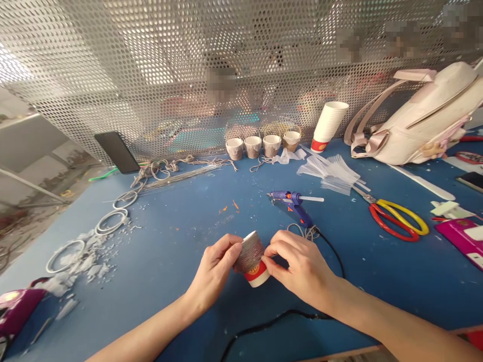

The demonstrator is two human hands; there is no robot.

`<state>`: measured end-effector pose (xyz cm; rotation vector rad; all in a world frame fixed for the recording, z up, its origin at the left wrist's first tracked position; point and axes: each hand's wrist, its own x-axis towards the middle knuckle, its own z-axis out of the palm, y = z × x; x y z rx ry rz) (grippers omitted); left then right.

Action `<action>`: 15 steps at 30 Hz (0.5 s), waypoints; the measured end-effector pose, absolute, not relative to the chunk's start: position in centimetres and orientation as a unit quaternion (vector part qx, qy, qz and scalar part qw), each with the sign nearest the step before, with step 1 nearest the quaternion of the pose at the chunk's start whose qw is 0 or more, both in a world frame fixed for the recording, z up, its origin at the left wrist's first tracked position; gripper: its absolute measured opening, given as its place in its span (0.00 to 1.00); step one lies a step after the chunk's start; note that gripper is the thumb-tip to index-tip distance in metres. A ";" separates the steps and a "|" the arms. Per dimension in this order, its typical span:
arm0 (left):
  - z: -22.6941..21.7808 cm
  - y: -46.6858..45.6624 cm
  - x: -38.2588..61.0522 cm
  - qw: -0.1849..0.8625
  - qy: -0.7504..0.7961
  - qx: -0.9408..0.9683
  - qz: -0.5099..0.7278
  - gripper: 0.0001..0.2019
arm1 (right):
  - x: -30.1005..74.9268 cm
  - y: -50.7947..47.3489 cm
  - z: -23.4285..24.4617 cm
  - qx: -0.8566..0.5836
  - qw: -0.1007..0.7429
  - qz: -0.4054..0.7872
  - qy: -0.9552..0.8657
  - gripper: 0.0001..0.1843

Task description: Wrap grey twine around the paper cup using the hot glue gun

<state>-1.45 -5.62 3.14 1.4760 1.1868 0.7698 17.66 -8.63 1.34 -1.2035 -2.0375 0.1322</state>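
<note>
A paper cup with a red band tilts over the table, its upper part wound with rows of grey-brown twine. My left hand grips the cup from the left, thumb and fingers closed round the wrapped part. On the other side, my right hand is closed in a pinch at the lowest row of twine, against the cup's wall. Loose loops of twine lie just behind the right hand. A blue hot glue gun with a clear glue stick rests beyond it.
Several small twine-wrapped cups with handles line the mesh panel, beside a stack of paper cups. Scissors, white strips and a backpack lie right. Left are a phone, rings and scraps. A black cord crosses the front.
</note>
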 end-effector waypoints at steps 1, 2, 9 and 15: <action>3.1 -5.6 -1.5 0.527 0.493 0.614 0.320 0.13 | 17.7 -8.6 1.4 -0.471 0.377 0.051 -0.796 0.10; 3.1 -5.6 -1.5 0.531 0.489 0.614 0.319 0.12 | 17.7 -8.6 1.4 -0.471 0.378 0.052 -0.795 0.10; 2.7 -5.4 -1.7 0.515 0.483 0.625 0.333 0.11 | 17.8 -8.6 1.8 -0.474 0.387 0.096 -0.785 0.11; 2.5 -5.5 -2.0 0.506 0.473 0.636 0.340 0.11 | 18.0 -8.5 1.9 -0.476 0.392 0.111 -0.779 0.10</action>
